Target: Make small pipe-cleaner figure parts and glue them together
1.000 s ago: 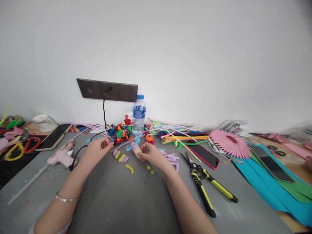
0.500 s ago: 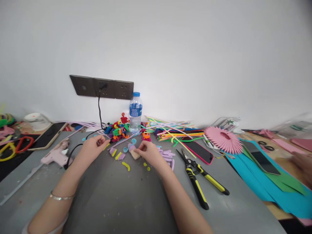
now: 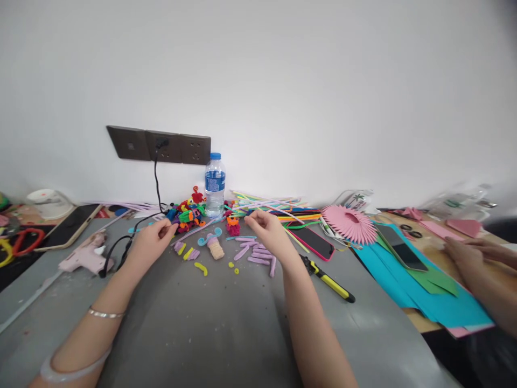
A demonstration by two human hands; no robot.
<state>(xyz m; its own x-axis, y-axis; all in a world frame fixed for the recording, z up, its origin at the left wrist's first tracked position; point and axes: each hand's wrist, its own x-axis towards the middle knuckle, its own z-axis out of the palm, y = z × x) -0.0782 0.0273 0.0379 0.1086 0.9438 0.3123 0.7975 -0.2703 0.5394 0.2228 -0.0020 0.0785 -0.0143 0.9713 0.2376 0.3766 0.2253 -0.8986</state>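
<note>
My left hand [image 3: 152,241] is closed in a pinch beside a heap of colourful pipe-cleaner figures [image 3: 188,215]; whatever it may hold is hidden. Raised above several purple pipe-cleaner pieces [image 3: 258,252], my right hand [image 3: 266,230] has its fingers curled together, and nothing shows in them. Between the hands lies a small beige and purple pipe-cleaner figure [image 3: 216,248] with blue curls at its top, touched by neither hand. Short yellow and purple pieces [image 3: 186,251] lie near my left fingertips. A bent yellow piece [image 3: 201,268] is closer to me.
A water bottle [image 3: 215,186] stands by the wall. Pink glue gun [image 3: 88,256] and cord lie left. Yellow-black pliers [image 3: 333,283] are partly behind my right arm, near a pink-edged phone [image 3: 313,241]. Another person's hands [image 3: 468,258] work beyond the blue paper [image 3: 407,285].
My right hand has let go of the beige and purple figure and moved up and right. The figure now lies on the table. The view has shifted rightward, and the other person's hands show more.
</note>
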